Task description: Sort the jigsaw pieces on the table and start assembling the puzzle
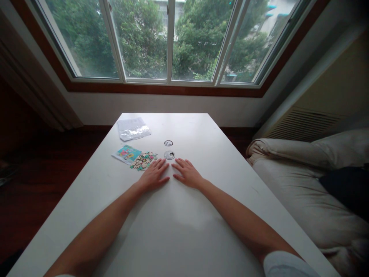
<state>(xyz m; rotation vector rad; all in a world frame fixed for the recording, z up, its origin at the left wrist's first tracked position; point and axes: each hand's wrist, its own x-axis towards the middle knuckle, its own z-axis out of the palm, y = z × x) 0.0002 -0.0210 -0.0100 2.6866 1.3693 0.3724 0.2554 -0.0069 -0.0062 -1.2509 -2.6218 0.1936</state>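
Observation:
My left hand (155, 175) lies flat on the white table (178, 231), fingers spread and holding nothing. Just beyond its fingertips is a loose heap of jigsaw puzzle pieces (143, 161), some beige, some coloured. A colourful picture card (128, 154), partly under a clear wrapper, lies left of the heap. My right hand (187, 173) also rests flat with fingers apart and nothing in it. Two round fittings, a nearer disc (169, 155) and a farther disc (168, 143), sit in the tabletop ahead of both hands.
A clear plastic bag (133, 128) lies at the table's far left corner. Right of the table stands a beige sofa (288, 192) with a dark cloth (347, 188) on it. Behind the far edge is a wall below a wide window (168, 42). A curtain (37, 77) hangs at left.

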